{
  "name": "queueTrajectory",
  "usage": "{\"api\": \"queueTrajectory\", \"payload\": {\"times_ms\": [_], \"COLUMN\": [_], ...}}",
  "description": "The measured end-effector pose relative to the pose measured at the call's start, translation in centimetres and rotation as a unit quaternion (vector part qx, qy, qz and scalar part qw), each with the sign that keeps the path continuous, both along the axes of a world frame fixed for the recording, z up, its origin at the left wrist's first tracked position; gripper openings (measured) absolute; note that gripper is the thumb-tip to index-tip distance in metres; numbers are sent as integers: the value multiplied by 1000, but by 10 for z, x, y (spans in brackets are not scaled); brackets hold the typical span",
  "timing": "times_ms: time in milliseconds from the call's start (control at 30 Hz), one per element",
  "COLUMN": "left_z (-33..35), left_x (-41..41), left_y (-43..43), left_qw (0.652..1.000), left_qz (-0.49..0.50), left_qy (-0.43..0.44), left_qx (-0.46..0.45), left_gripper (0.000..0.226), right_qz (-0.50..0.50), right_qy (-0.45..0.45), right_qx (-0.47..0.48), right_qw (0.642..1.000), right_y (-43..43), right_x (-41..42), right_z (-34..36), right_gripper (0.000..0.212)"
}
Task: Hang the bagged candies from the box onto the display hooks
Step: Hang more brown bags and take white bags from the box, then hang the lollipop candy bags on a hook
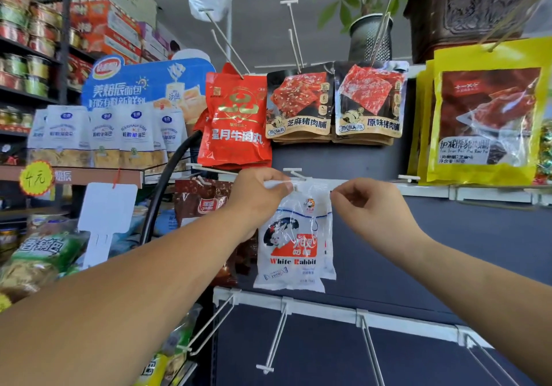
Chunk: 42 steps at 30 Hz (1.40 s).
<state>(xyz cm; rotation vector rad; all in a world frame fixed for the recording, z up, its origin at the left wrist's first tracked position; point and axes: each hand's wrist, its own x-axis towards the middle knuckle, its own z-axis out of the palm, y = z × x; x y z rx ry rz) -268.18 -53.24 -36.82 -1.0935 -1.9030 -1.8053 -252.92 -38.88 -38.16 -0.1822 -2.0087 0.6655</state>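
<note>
In your head view, your left hand is raised to the middle rail of the dark display panel. Its thumb and forefinger pinch the top left corner of a white candy bag. Your right hand is level with it, fingers curled, and its fingertips nip the bag's top right corner. Both hands are grasping the same bag, 1 at each upper corner, with its top edge stretched between them.

The candy bag hangs upright below your fingers, printed with a rabbit and red lettering. Its top edge sits right at a white display hook that juts from the rail. You cannot tell from here whether the hook passes through the bag. The edge of a 2nd white bag shows just behind it at the lower right.

Just left of your left hand hangs a brown bag. On the row above hang a red bag, 2 dark bags of dried meat side by side, and a yellow bag at the far right. Below the candy bag, a lower rail carries wire hooks angled toward you. To your left, a shelf holds white bread bags under a blue sign. A potted plant stands on top of the display.
</note>
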Motion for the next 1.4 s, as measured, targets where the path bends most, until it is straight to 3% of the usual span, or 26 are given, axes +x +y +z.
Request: {"api": "queueTrajectory", "payload": {"times_ms": [100,300,400,533,667,833,1133,1400], "left_z": [-3,-21,-38,-68,-113,-194,-361,-512], "left_x": [-9,-16,-9,17,57,105,167,195], "left_y": [9,-2,-18,-45,-78,-113,-152,-192], "left_qw": [998,982,990,992,989,978,945,903], "left_qz": [53,174,114,46,23,-14,-64,-79], "left_qy": [16,37,10,42,64,33,-40,-221], "left_qx": [-10,-69,-87,-106,-131,-205,-318,-360], "left_gripper": [8,43,36,10,7,10,8,11], "right_qz": [-17,-46,-25,-36,-46,-14,4,24], "right_qy": [-17,-91,-126,-156,-187,-247,-439,-545], "right_qx": [25,83,89,113,132,127,78,-30], "right_qw": [999,991,988,981,972,960,895,837], "right_y": [-4,-13,-17,-37,-64,-100,-136,-156], "right_x": [-1,0,2,19,44,89,145,153], "right_z": [-8,-26,-32,-49,-87,-172,-324,-440], "right_gripper": [14,16,16,27,37,41,42,40]}}
